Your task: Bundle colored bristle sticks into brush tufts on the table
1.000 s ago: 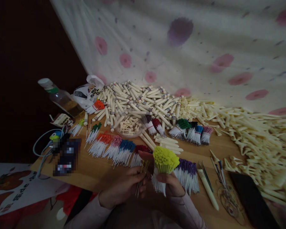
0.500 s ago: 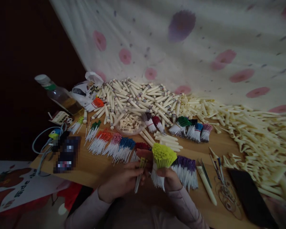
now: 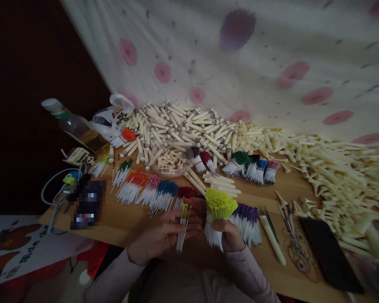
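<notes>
Yellow-headed bundle (image 3: 221,204) in right hand (image 3: 232,237): heads away from the wearer, white ends toward the body.

Right thumb closes across the bundle's front; right fingers reach behind it, toward left hand (image 3: 159,235). Bundle lies to the right of left hand, with a gap between. Left hand pinches a few loose yellow-headed sticks (image 3: 182,233), fingers mostly straight; exact count unclear. The 2 long axes run nearly parallel, heads leaning slightly right. Farther out: purple-headed sticks (image 3: 251,227) just right of right hand, dark-red-headed sticks (image 3: 187,192) beyond left fingers.
</notes>
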`<state>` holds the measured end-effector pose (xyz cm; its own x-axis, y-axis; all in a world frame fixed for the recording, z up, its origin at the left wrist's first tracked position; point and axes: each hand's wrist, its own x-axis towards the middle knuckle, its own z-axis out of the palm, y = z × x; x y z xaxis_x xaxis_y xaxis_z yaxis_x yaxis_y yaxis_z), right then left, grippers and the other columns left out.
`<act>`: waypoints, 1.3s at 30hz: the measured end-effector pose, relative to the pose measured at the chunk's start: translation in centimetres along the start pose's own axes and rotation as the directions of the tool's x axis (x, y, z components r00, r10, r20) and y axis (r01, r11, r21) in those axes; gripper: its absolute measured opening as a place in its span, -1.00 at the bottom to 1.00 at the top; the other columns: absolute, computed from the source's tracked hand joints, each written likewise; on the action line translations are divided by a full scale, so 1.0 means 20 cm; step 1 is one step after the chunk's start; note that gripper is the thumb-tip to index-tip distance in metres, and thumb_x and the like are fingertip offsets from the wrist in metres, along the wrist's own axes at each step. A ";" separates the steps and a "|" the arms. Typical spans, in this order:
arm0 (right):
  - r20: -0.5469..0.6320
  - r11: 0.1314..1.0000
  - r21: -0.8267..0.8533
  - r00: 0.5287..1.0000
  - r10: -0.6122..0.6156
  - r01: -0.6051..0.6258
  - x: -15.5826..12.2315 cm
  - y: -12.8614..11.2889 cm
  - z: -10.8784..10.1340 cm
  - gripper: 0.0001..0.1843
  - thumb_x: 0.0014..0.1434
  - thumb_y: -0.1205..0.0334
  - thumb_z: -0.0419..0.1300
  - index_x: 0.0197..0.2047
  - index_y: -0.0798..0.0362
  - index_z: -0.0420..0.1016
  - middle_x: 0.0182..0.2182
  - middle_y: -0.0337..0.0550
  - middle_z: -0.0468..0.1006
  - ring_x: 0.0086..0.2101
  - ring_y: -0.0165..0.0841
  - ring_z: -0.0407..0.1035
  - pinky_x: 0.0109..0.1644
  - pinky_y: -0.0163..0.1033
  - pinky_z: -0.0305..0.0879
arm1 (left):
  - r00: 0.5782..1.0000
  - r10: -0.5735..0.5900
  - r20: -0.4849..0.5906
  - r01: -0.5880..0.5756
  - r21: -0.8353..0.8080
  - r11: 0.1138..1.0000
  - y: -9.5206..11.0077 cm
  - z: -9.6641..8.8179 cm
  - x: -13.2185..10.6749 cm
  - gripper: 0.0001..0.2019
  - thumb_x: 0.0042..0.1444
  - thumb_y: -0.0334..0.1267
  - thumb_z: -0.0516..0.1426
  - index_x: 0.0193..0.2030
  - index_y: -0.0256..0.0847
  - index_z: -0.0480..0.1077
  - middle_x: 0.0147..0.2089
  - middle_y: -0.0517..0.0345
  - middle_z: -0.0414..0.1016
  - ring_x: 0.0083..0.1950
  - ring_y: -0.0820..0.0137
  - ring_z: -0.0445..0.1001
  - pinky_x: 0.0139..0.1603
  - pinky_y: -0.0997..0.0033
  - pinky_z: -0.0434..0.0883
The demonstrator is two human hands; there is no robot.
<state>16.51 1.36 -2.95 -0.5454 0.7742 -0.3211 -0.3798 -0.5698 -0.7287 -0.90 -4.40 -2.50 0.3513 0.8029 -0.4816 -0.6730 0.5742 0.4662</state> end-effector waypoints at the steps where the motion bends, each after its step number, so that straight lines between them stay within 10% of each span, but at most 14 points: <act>1: 0.020 1.000 0.019 1.000 0.006 -0.006 0.00 0.00 0.00 -0.37 -0.32 0.27 0.18 -0.08 0.05 0.67 -0.03 0.00 0.66 0.08 0.04 0.44 0.18 0.07 0.35 | 1.000 0.003 -0.013 -0.002 0.020 1.000 0.01 -0.01 -0.01 -0.69 -0.06 -0.47 0.36 -0.12 -0.26 0.58 -0.12 0.02 0.65 -0.05 0.35 0.60 0.13 0.34 0.41; 20: 0.100 0.982 0.137 0.988 0.118 -0.131 -0.07 0.04 -0.09 -0.42 -0.21 0.24 0.25 -0.03 0.04 0.63 -0.10 0.05 0.68 0.05 0.03 0.48 0.13 0.10 0.38 | 0.964 0.203 -0.173 -0.152 0.269 0.951 0.19 -0.04 -0.10 -0.62 -0.11 -0.32 0.43 -0.09 -0.22 0.58 -0.06 -0.01 0.66 -0.03 0.28 0.60 0.13 0.30 0.42; 26: 0.076 0.987 0.085 0.988 0.132 -0.138 -0.09 0.07 -0.16 -0.40 -0.17 0.20 0.32 0.02 0.12 0.61 -0.18 0.15 0.69 0.01 0.10 0.51 0.08 0.13 0.40 | 0.729 0.575 -0.371 -0.212 0.676 0.706 0.64 -0.34 -0.28 -0.50 -0.16 -0.15 0.43 -0.04 -0.26 0.54 -0.12 -0.02 0.66 0.00 0.21 0.58 0.09 0.27 0.41; 29: 0.044 0.992 0.047 0.993 0.112 -0.114 -0.10 0.08 -0.16 -0.38 -0.16 0.20 0.35 0.04 0.10 0.61 -0.17 0.12 0.70 0.04 0.10 0.48 0.13 0.11 0.36 | 0.597 0.693 -0.404 -0.027 0.853 0.520 0.90 -0.56 -0.32 -0.40 -0.24 0.00 0.42 -0.04 -0.27 0.52 -0.19 0.02 0.65 -0.05 0.16 0.58 -0.02 0.24 0.46; 39: -0.031 0.987 0.049 0.987 0.156 -0.155 -0.10 0.08 -0.11 -0.33 -0.22 0.11 0.40 0.04 0.07 0.60 -0.18 0.07 0.70 0.05 0.18 0.45 0.19 0.17 0.28 | 0.478 0.764 -0.434 0.501 0.849 0.169 1.27 -0.97 -0.14 -0.64 0.27 -0.13 0.17 0.13 -0.24 0.39 0.14 -0.01 0.44 0.05 0.20 0.49 0.02 0.07 0.51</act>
<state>18.66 -0.51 -4.86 -0.5751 0.6835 -0.4495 -0.3268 -0.6956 -0.6398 -31.70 4.76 -3.69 -0.6286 0.7526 -0.1962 0.6146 0.6353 0.4677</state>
